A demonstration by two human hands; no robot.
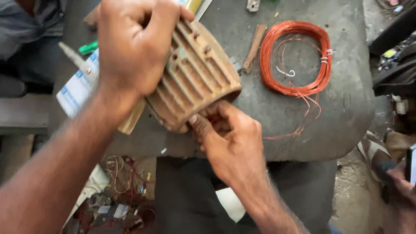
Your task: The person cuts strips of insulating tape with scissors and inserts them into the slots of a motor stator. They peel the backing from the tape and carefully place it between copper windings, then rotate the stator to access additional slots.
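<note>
I see L hand clamped atop ribbed motor housing; R hand grips its lower rim. Copper wire coil right of both.

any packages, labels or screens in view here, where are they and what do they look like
White tube or packet with blue label patches: on the table's left edge, partly behind the left hand, elongated.
Dark phone-like screen: right frame edge, held by another person's hand, only an edge visible.
</note>
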